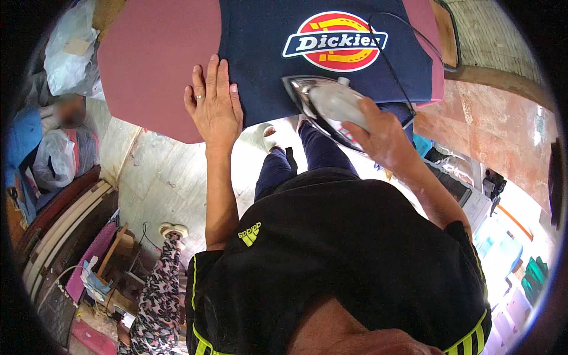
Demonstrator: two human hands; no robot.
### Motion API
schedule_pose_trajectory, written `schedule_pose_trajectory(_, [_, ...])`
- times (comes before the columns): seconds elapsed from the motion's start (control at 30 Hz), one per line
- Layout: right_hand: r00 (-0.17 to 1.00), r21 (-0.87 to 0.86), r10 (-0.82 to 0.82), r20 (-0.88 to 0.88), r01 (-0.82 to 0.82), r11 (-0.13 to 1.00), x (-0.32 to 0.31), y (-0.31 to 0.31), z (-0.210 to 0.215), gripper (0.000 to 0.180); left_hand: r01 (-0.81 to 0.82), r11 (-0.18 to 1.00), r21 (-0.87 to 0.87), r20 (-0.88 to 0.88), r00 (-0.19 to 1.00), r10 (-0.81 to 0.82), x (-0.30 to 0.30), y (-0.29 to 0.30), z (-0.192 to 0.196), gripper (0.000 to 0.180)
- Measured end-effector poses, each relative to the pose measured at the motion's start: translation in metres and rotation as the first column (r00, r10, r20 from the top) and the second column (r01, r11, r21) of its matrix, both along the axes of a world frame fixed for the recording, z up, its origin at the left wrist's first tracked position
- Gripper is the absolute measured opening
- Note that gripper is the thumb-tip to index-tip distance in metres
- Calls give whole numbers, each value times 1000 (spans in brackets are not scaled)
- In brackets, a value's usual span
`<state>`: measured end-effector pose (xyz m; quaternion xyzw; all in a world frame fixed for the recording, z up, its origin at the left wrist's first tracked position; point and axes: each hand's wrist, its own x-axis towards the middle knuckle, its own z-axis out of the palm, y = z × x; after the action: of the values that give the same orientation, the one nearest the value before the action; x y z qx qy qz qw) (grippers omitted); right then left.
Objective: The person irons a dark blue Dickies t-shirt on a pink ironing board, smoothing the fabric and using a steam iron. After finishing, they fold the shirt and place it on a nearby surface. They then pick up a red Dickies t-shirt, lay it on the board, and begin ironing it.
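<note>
A dark navy garment [260, 35] with a large red, yellow and blue printed logo [337, 41] is spread over a pink ironing board [160, 59]. My left hand [216, 109] lies flat at the garment's left edge, fingers stretched out, a ring on one finger. In my right hand [381, 130] is the handle of a clothes iron [325, 106]. The iron's tip points up and left, at the garment's near edge below the logo. Its soleplate is tilted partly into view; whether it touches the cloth I cannot tell. A dark cord [393, 71] loops over the garment's right side.
Clear plastic bags [71, 59] hang or lie at the far left. Leaning boards [65, 231] stand at the left. A person in camouflage-patterned trousers [160, 296] is at the lower left. A reddish stone-like surface [473, 118] and bins [497, 242] line the right.
</note>
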<state>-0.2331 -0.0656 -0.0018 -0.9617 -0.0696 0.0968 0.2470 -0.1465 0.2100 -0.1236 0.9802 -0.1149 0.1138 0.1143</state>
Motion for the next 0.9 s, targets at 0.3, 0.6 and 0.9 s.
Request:
schedule_pose_trajectory(0.3, [991, 11, 44, 122, -46, 999, -20, -53, -6, 41, 47, 999, -11, 43, 998, -47, 3, -4, 3, 46])
schedule_pose_trajectory(0.6, [806, 114, -592, -3, 589, 800, -92, -132, 3, 27, 394, 913, -102, 43, 919, -392, 7, -113, 26, 64])
schedule_pose_trajectory(0.9, [597, 269, -771, -220, 797, 541, -138, -107, -5, 27, 643, 766, -3, 107, 762, -639, 63, -210, 4, 59])
